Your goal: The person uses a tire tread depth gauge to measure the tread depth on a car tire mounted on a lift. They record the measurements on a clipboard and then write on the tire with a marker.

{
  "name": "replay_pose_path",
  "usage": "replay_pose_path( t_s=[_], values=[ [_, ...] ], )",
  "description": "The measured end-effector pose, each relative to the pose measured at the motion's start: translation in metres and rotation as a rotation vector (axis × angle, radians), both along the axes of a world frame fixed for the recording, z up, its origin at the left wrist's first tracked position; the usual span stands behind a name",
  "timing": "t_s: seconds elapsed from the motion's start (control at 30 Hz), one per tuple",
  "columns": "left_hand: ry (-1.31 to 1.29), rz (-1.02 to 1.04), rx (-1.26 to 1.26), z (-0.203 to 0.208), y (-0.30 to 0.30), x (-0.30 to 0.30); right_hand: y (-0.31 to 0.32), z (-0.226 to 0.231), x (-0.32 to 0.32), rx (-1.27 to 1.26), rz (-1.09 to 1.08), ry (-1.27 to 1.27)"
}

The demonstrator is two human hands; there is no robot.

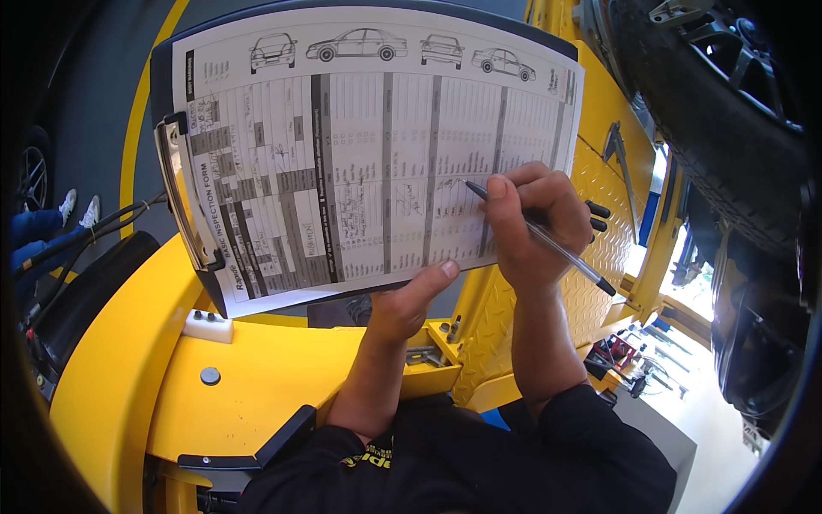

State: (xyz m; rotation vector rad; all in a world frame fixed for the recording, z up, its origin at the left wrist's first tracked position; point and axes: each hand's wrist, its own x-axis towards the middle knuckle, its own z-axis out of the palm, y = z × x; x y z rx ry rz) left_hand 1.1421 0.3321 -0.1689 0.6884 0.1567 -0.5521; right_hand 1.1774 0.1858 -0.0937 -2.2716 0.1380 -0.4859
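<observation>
A dark clipboard carries a printed form with car outlines along its top edge and handwriting in several boxes. The clip grips the sheet at the left. My left hand holds the clipboard from below, thumb lying on the paper's lower edge and the other fingers hidden underneath. In my right hand a pen is pinched, its dark tip at the right part of the sheet beside some handwritten marks.
Yellow machinery spreads below the clipboard, with a textured yellow plate on the right. A tyre and wheel hang at the upper right. Someone's legs and white shoes show at the far left. Black hoses run nearby.
</observation>
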Motion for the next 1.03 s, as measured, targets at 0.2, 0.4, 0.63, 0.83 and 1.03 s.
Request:
replay_pose_path(
  t_s=[0.2, 0.4, 0.63, 0.83, 1.03],
  values=[
    [-0.019, 0.000, 0.017, -0.0009, 0.0001, -0.0011, -0.0023, -0.0024, -0.0017, 0.076, -0.031, -0.052],
    [-0.246, -0.100, 0.268, -0.0042, 0.0045, -0.0024, -0.0034, -0.0028, -0.0040, 0.007, -0.006, -0.014],
    [0.003, -0.016, 0.033, 0.0007, 0.0001, -0.0026, -0.0003, -0.0012, -0.0025, 0.004, -0.023, -0.036],
    [-0.047, -0.023, 0.067, -0.0012, 0.0030, -0.0029, -0.0010, -0.0015, -0.0034, -0.066, 0.014, -0.031],
    [-0.007, 0.000, 0.010, -0.0004, 0.0008, -0.0013, 0.0041, -0.0005, -0.0009, 0.066, -0.005, -0.040]
  ],
)
